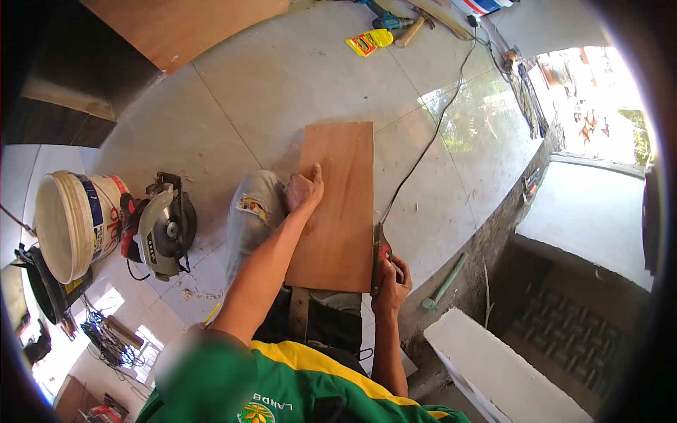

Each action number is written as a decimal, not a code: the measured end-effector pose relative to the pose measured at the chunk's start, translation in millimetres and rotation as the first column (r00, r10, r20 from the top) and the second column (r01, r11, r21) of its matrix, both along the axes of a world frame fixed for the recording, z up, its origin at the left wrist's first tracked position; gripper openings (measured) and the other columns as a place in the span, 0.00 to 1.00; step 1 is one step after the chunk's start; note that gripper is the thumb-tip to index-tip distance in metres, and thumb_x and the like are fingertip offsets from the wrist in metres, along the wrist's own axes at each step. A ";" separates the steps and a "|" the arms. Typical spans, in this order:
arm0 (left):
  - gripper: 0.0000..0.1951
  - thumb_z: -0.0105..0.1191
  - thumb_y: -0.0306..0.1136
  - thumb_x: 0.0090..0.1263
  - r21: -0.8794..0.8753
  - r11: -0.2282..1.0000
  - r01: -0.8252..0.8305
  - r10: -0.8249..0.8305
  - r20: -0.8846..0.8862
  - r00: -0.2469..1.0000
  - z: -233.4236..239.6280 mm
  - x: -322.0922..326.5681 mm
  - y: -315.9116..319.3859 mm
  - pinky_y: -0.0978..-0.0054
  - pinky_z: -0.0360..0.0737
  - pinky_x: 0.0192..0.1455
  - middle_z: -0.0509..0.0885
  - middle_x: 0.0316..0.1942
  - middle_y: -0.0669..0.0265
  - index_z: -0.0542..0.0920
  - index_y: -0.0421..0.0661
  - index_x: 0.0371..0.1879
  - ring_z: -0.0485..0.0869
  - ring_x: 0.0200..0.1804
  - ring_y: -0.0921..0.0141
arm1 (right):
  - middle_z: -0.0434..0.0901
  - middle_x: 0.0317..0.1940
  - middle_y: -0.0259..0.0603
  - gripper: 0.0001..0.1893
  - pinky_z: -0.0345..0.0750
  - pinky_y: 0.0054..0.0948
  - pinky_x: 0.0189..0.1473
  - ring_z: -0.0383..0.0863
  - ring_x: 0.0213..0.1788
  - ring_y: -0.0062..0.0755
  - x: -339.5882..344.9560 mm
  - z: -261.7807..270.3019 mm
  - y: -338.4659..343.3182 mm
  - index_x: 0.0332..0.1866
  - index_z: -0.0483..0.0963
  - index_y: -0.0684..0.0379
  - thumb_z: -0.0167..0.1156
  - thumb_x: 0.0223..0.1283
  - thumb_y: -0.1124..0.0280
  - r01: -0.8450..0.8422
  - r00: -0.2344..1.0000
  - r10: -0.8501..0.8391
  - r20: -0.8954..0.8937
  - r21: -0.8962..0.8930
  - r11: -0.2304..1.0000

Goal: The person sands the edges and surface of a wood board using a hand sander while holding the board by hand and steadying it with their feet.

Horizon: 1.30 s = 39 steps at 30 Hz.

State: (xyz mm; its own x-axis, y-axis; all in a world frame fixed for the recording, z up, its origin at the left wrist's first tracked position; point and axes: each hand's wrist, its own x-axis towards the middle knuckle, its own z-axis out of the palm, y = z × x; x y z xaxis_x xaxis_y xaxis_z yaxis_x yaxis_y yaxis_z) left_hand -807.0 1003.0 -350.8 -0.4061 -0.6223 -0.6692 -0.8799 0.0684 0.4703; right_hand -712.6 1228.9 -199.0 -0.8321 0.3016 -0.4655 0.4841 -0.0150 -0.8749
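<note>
A rectangular plywood board (338, 211) lies lengthwise over the lap, its near end close to the belt. My left hand (307, 187) presses on its left edge, thumb pointing up along the face, beside the knee in ripped jeans. On the opposite side, my right hand (392, 275) grips the body of a dark hand plane with red parts (378, 259), which stands against the board's long right edge near the lower corner. A black cord (418, 169) runs from the far floor down to the front of this tool. The plane's sole is hidden.
To the left stand a circular saw (168, 227) and a white plastic bucket (63, 227). A drill (389, 20), a hammer (411, 31) and a yellow packet (368, 41) lie at the far side. A green-handled tool (445, 280) rests right, near a floor edge above a lower recess.
</note>
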 end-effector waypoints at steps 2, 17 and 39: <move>0.48 0.47 0.72 0.63 0.133 0.990 -0.047 0.051 -0.026 0.998 11.8 -3.1 4.8 0.56 0.77 0.58 0.80 0.50 0.35 0.75 0.24 0.51 0.80 0.55 0.46 | 0.81 0.32 0.35 0.10 0.73 0.16 0.34 0.77 0.32 0.17 -0.5 9.4 4.1 0.41 0.77 0.66 0.66 0.58 0.72 -0.043 0.999 0.044 -0.013 0.073 0.996; 0.51 0.38 0.75 0.64 0.173 0.974 -0.143 0.140 0.028 0.990 -25.7 7.3 -20.8 0.56 0.76 0.56 0.81 0.43 0.31 0.81 0.23 0.39 0.80 0.54 0.44 | 0.83 0.35 0.41 0.10 0.77 0.20 0.40 0.79 0.36 0.19 -38.3 1.0 -41.2 0.37 0.78 0.66 0.71 0.53 0.74 -0.302 0.880 0.424 -0.215 0.435 0.848; 0.38 0.32 0.69 0.73 0.398 0.915 -0.066 0.195 -0.293 0.936 -97.7 31.1 -20.2 0.65 0.73 0.55 0.83 0.48 0.42 0.73 0.51 0.66 0.82 0.54 0.62 | 0.78 0.19 0.34 0.11 0.71 0.22 0.29 0.71 0.24 0.16 -254.8 -66.3 -168.1 0.30 0.75 0.66 0.69 0.53 0.71 -0.368 0.775 0.500 -0.387 0.366 0.855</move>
State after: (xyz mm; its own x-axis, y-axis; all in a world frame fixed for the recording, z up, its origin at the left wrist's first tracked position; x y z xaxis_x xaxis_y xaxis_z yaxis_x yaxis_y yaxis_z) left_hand -775.9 982.8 -448.5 -0.5704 -0.4124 -0.7103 -0.6651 -0.2754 0.6941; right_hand -967.4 1060.8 -265.3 -0.9950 -0.0920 0.0383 -0.0685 0.3526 -0.9332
